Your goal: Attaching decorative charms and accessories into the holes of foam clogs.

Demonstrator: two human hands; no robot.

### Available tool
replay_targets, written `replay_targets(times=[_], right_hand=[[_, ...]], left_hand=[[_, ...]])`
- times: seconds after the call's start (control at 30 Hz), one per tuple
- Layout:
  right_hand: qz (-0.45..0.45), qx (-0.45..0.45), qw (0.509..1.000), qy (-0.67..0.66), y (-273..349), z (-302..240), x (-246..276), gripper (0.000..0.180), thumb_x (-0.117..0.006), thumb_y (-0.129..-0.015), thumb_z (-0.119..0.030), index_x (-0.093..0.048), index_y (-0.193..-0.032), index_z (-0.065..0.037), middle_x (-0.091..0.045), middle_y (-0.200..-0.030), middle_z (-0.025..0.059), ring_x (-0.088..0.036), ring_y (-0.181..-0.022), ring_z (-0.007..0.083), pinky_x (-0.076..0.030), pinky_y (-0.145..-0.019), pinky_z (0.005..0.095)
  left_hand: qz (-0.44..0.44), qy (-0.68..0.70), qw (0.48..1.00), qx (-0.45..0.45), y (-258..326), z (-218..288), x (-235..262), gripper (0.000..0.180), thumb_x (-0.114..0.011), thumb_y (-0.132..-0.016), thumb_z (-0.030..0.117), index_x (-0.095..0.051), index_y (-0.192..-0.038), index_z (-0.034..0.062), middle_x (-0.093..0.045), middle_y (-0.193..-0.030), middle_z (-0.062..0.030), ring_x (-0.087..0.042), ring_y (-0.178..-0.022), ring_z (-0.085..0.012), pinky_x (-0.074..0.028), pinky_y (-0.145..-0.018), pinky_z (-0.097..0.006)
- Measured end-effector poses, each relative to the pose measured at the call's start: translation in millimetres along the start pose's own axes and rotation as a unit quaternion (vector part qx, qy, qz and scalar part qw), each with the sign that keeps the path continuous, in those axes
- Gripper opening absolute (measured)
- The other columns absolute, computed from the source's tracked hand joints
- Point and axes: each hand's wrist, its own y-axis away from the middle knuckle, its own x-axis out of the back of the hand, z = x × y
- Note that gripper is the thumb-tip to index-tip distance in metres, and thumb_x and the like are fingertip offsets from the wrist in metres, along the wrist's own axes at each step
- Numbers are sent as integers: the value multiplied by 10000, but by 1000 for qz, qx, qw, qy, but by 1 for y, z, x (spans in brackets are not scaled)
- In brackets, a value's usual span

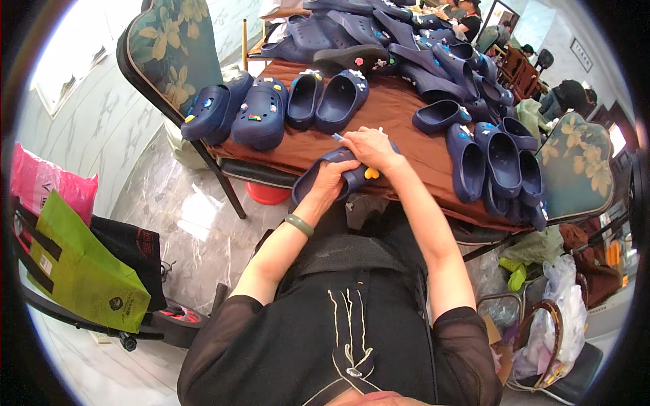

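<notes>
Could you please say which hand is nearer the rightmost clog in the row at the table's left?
Right: the right hand is just in front of that clog; the left hand, on the held clog, is farther from it, toward the body.

Dark blue clog (353, 178): one shoe, smooth and molded, partly covered by the fingers of both hands
Pose: slanted, its open foot end toward 8 o'clock, the other end toward 2 o'clock
Place: held up at the near edge of the counter (393, 101), just off the view's center toward 12 o'clock
Yellow charm (371, 174): small, two-lobed, on the clog's upper, toward 3 o'clock from its middle
Pale blue piece (338, 137): slim, at the right hand's fingers (351, 142), toward 11 o'clock; its kind unclear
</notes>
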Motion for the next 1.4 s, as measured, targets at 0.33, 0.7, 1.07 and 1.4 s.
replay_targets(times=[0.33,0.7,1.07,1.4], right_hand=[[344,-209,869,-286,-7,55,-33,332,-377,-964,-284,-605,-963,-42,-655,-815,130,-636,-791,299,-483,-713,394],[404,-309,857,86,94,111,-58,358,-523,-894,-388,-613,-967,-50,-621,-860,220,-606,-837,370,-457,-738,450],[-40,-439,889,-122,47,-7,8,814,-324,-828,-706,-682,-959,13,-636,-1005,251,-602,-1011,360,-458,-874,417],[-11,-419,898,-132,47,-9,6,751,-359,-844,-677,-661,-734,2,-620,-615,141,-647,-734,293,-494,-730,396]], left_hand=[[92,-103,988,71,-36,-4,20,209,-592,-839,123,-632,-963,-41,-656,-940,-122,-640,-813,-198,-508,-759,-317],[172,-31,985,3,-39,-2,-12,234,-592,-856,176,-623,-981,-20,-646,-919,-85,-626,-779,-167,-506,-694,-295],[111,-40,993,15,-40,-4,-8,275,-492,-902,186,-569,-1066,-21,-616,-1026,-121,-603,-918,-211,-472,-838,-336],[88,-28,994,-58,-21,-6,-23,288,-513,-912,176,-537,-1099,-41,-604,-1045,-143,-611,-923,-231,-504,-806,-356]])
